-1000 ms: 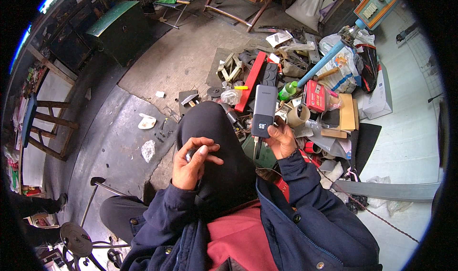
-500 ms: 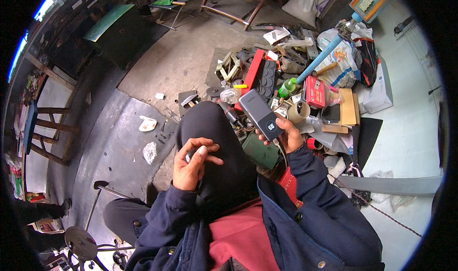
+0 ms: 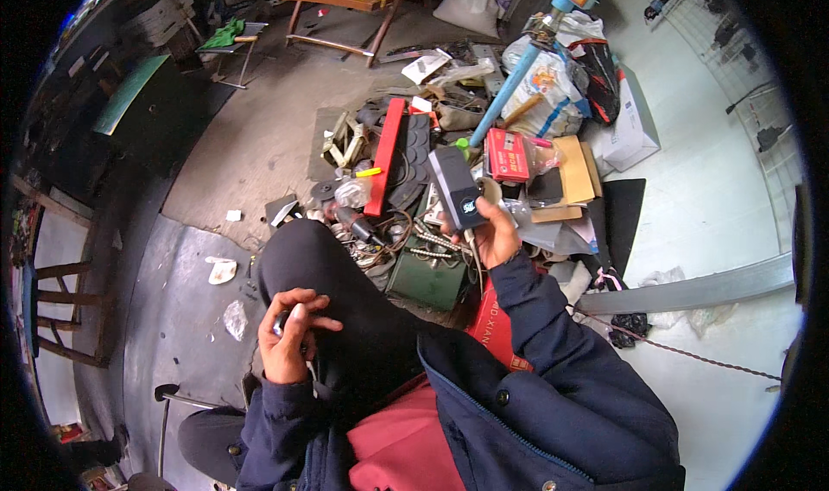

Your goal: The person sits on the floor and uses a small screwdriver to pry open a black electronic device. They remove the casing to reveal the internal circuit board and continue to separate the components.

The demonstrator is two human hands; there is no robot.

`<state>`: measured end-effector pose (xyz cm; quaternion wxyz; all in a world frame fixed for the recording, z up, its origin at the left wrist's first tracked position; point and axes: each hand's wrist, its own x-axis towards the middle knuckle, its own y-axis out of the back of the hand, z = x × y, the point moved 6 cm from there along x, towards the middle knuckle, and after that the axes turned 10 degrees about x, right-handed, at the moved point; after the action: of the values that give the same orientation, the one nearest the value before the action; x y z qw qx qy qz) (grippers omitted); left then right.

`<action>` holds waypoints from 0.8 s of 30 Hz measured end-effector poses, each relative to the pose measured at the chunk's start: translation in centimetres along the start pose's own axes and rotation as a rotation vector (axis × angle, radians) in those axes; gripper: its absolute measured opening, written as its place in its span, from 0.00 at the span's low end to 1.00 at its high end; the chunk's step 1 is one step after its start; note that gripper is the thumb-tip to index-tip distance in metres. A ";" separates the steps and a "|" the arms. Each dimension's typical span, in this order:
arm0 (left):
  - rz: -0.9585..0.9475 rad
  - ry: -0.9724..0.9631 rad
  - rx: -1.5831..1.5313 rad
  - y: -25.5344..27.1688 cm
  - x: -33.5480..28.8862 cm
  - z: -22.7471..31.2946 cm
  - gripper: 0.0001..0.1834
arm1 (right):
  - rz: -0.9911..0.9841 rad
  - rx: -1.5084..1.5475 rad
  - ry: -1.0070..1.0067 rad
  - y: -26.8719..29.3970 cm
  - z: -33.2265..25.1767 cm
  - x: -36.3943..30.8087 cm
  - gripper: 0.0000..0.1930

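My right hand [image 3: 496,234] grips the lower end of a grey power bank [image 3: 452,180]. A small round display glows near that end, and a pale cable [image 3: 475,253] runs from it down past my wrist. My left hand [image 3: 289,335] hovers over my dark-trousered thigh, its thumb and fingers curled round a small dark object [image 3: 281,321]. Most of that object is hidden, so its kind does not show. Below the power bank sits a dark green box [image 3: 425,281], with a red box [image 3: 494,323] beside my right sleeve.
Clutter covers the floor ahead: a red bar [image 3: 385,158], a power drill [image 3: 356,225], a red carton [image 3: 508,155] and a blue pole [image 3: 505,96]. A wooden folding table [image 3: 337,0] stands at the back. At left is a wooden stool [image 3: 69,299]; a grey curved strip [image 3: 691,285] crosses the right.
The whole view has swung to the right, so the surroundings sit further left. The power bank has tilted and moved slightly away from my knee. My left hand keeps its curled pose.
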<state>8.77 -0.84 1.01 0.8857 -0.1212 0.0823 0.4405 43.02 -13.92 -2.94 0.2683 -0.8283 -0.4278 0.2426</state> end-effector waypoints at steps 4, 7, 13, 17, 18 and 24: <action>-0.008 -0.012 -0.015 0.0 -0.1 -0.2 0.15 | 0.165 -0.049 0.253 8.1 -6.5 1.3 0.24; -0.007 -0.019 -0.028 0.0 0.1 -0.4 0.16 | 0.485 -0.153 0.324 16.3 -11.4 2.0 0.25; 0.016 -0.042 0.023 0.0 0.4 -0.6 0.16 | 0.802 -0.268 0.311 27.8 -15.6 1.3 0.24; 0.024 0.002 0.026 0.3 0.4 -1.2 0.15 | 0.810 -0.240 0.330 31.3 -14.5 1.4 0.22; -0.013 -0.039 -0.036 0.0 0.8 -1.2 0.16 | 0.843 -0.244 0.300 31.9 -14.1 1.6 0.21; 0.013 -0.008 -0.036 0.0 1.2 -1.6 0.17 | 0.944 -0.245 0.126 33.3 -12.3 2.7 0.22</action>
<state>9.44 -0.40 -0.84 0.8807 -0.1347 0.0714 0.4484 71.46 -30.93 -15.99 0.0552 -0.9703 -0.0141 0.2351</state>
